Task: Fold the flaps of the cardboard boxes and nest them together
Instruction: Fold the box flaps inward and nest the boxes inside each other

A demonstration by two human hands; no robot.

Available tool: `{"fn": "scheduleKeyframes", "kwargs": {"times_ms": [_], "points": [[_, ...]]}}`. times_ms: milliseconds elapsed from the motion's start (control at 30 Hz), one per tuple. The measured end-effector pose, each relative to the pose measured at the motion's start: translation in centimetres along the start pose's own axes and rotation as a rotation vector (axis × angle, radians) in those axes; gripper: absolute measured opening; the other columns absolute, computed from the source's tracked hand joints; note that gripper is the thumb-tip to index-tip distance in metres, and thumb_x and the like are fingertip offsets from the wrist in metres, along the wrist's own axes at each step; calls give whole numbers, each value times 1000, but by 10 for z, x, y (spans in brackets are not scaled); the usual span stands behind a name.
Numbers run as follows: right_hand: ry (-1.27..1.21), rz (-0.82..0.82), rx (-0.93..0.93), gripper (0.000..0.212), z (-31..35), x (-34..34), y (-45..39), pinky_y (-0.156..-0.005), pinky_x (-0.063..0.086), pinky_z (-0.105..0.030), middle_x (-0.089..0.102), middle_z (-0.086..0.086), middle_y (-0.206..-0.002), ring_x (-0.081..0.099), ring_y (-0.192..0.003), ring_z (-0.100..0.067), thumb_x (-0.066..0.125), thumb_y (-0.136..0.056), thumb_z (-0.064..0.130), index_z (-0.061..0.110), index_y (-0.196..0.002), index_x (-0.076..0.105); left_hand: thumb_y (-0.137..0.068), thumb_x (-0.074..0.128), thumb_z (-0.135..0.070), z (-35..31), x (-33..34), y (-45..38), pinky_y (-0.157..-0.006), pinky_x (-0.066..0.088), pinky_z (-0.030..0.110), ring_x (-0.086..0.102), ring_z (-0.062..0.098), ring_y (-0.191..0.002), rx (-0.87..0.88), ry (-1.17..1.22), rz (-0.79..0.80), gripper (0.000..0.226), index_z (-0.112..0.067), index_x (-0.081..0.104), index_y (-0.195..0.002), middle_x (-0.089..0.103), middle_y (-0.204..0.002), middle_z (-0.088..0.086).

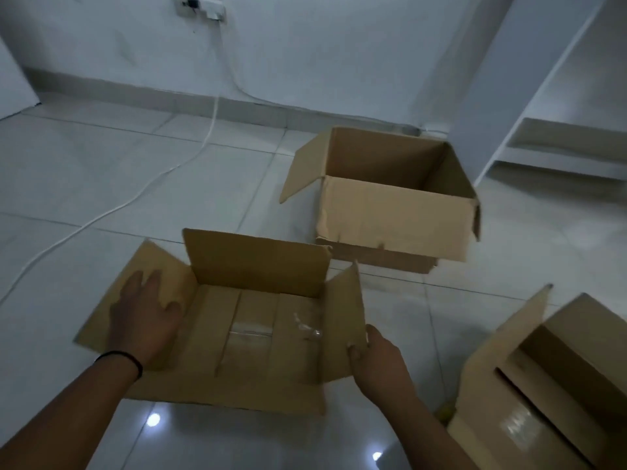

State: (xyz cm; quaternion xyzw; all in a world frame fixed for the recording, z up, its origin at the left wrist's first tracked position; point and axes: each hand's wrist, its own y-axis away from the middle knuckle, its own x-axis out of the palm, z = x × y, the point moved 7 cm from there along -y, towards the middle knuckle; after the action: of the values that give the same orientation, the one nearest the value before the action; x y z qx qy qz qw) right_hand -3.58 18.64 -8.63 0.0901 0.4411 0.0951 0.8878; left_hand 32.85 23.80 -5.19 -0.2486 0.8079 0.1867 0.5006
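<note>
An open cardboard box [251, 330] sits on the tiled floor right in front of me, its four flaps spread outward. My left hand [144, 320] lies flat with fingers apart on the box's left flap [101, 327], pressing it down. My right hand [376, 357] pinches the lower edge of the right flap [342, 320], which stands partly upright. A larger open box [390, 212] stands farther back to the right, its flaps folded down outside. A third box [556, 385] lies tilted at the lower right.
A white cable [142, 191] runs from a wall socket [200, 6] across the floor at the left. A white shelf unit [559, 140] stands at the right against the wall. Glossy floor tiles [84, 171] lie to the left.
</note>
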Motion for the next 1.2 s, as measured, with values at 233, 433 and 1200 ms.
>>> {"fn": "scheduleKeyframes", "kwargs": {"times_ms": [233,433,1200], "points": [[82,-199,52,41,-68,-95,75,-87,48,-31,64,-7,-120,61,-105,-22,48,-92,38,16,-126,55,-84,60,-12,-185,50,132,-107,31,33,39,26,-133,473,307,134,40,-10,57,-124,45,-142,11],[62,-353,262,36,-177,-179,150,-75,45,-25,68,-4,-114,63,-99,-18,50,-92,35,18,-122,58,-87,59,-25,-263,152,245,-105,37,28,46,20,-128,463,347,627,52,-15,45,-136,47,-143,5],[-841,-379,1010,58,-410,-176,226,-64,56,-43,58,-27,-114,62,-83,-38,60,-88,14,2,-137,31,-91,51,-9,-284,257,304,-58,54,33,64,28,-78,-371,875,731,8,-12,59,-93,67,-93,13]]}}
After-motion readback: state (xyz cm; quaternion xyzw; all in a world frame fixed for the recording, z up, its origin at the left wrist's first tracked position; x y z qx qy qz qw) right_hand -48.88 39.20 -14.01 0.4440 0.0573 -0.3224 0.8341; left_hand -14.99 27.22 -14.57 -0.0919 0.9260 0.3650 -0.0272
